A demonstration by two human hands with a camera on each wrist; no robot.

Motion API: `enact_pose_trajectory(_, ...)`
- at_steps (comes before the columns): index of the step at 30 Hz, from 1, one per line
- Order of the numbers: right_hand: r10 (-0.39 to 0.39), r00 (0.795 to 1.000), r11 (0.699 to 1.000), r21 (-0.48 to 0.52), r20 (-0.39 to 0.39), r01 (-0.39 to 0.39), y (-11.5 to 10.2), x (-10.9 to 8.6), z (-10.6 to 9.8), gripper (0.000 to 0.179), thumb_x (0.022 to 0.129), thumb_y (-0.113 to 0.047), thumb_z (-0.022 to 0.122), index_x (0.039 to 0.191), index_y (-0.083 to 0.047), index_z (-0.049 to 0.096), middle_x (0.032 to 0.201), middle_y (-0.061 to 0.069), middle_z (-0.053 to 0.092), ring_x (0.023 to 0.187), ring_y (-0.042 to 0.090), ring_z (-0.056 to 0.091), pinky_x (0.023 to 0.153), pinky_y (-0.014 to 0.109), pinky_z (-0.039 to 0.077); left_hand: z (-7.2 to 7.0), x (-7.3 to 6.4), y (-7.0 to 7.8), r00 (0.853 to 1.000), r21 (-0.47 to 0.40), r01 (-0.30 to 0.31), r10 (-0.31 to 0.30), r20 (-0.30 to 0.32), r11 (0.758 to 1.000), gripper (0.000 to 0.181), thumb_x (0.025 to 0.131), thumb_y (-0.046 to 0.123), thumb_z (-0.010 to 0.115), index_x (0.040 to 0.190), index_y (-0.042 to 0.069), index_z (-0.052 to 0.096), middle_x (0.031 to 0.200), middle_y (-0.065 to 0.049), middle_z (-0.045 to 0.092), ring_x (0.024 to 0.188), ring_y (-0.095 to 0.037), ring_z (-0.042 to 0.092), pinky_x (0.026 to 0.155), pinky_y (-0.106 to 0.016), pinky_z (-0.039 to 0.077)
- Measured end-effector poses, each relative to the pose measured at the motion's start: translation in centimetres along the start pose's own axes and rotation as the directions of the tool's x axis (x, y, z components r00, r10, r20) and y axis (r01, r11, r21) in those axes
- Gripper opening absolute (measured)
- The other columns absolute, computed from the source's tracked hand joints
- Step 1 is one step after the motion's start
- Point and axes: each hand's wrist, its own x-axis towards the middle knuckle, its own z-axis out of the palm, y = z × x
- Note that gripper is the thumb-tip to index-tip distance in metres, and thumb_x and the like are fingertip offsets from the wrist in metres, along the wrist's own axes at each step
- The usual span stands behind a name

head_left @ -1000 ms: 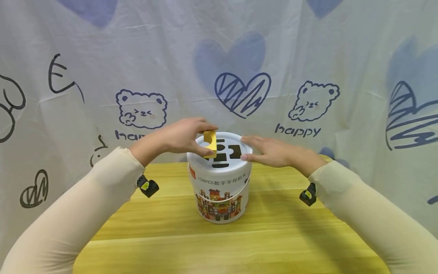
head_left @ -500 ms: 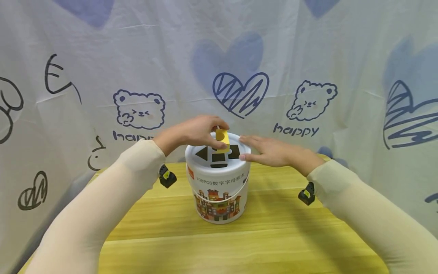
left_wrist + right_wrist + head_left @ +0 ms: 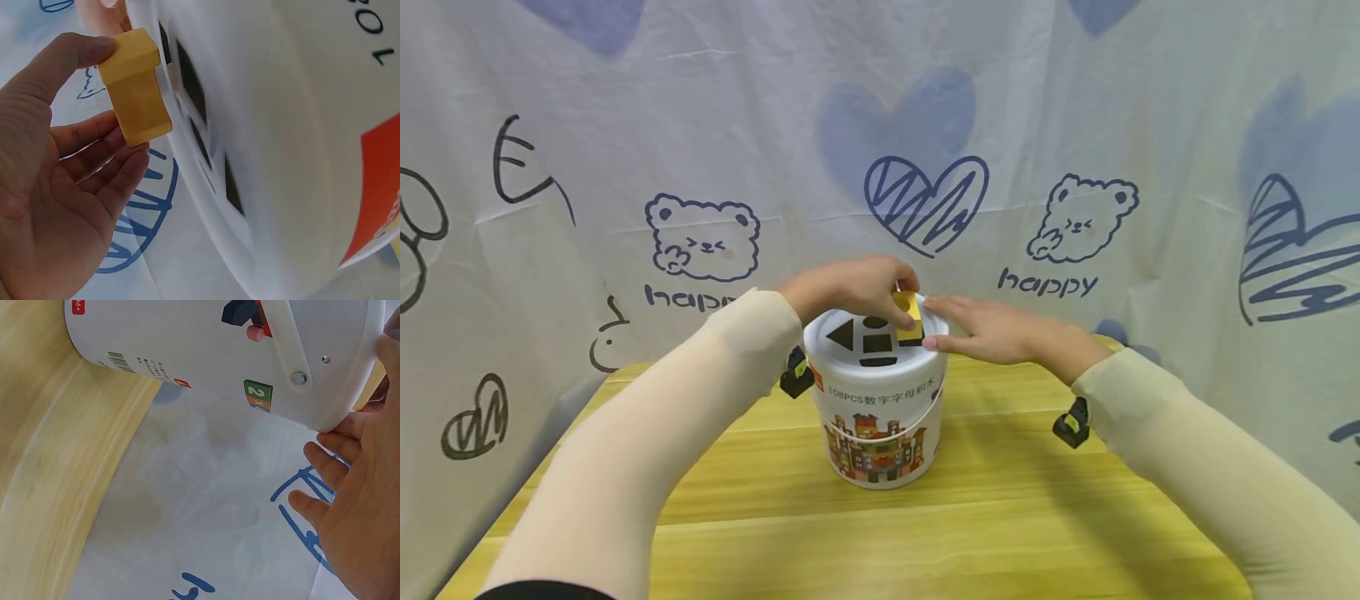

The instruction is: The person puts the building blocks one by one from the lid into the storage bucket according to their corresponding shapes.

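Note:
A yellow arch-shaped block is pinched between the thumb and fingers of my left hand. The block stands over the notched slot at the right side of the lid, close to the lid's surface. Other dark cutouts show in the white lid, among them a triangle and a rectangle. My right hand rests on the right rim of the bucket, its fingers extended. In the right wrist view, the right hand's fingers lie along the bucket's edge.
The white printed bucket stands on a yellow wood-grain table, its thin handle hanging down in front. A pale curtain with heart and bear drawings hangs close behind the table.
My left hand has moved right across the lid with the yellow block, from the left side to the notched slot, and lowered slightly. My right hand has stayed on the rim.

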Motion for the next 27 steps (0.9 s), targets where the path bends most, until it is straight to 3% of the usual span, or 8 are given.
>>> enact_pose_trajectory(10, -0.011, 1.0, 1.0, 0.001, -0.002, 0.011, -0.1, 0.1, 0.1, 0.088, 0.091, -0.075, 0.034, 0.158, -0.02, 0.017, 0.162, 0.008, 0.019, 0.142, 0.034, 0.028, 0.113, 0.057, 0.026, 0.9, 0.5, -0.2, 1.0, -0.001, -0.016, 0.016, 0.007, 1.0, 0.062, 0.081, 0.037, 0.079, 0.131, 0.006, 0.057, 0.122, -0.007, 0.06, 0.106, -0.019, 0.054, 0.094, -0.032, 0.046)
enact_pose_trajectory(18, -0.017, 1.0, 1.0, 0.002, -0.002, 0.017, -0.2, 0.1, 0.2, 0.087, 0.092, -0.074, 0.033, 0.158, -0.021, 0.016, 0.162, 0.004, 0.016, 0.143, 0.034, 0.027, 0.113, 0.059, 0.025, 1.6, 0.2, -0.5, 0.999, -0.057, -0.025, 0.027, 0.024, 0.998, 0.062, 0.082, 0.033, 0.079, 0.133, 0.005, 0.057, 0.122, -0.006, 0.061, 0.109, -0.019, 0.055, 0.097, -0.032, 0.047)
enact_pose_trajectory(27, -0.029, 1.0, 1.0, 0.001, -0.008, 0.029, -0.2, 0.1, 0.4, 0.086, 0.093, -0.073, 0.033, 0.158, -0.019, 0.018, 0.162, 0.005, 0.017, 0.142, 0.035, 0.028, 0.112, 0.06, 0.026, 2.7, 0.1, -1.4, 0.999, -0.134, -0.031, 0.035, 0.03, 0.991, 0.064, 0.084, 0.035, 0.078, 0.136, 0.007, 0.056, 0.119, -0.005, 0.063, 0.104, -0.016, 0.059, 0.092, -0.03, 0.05)
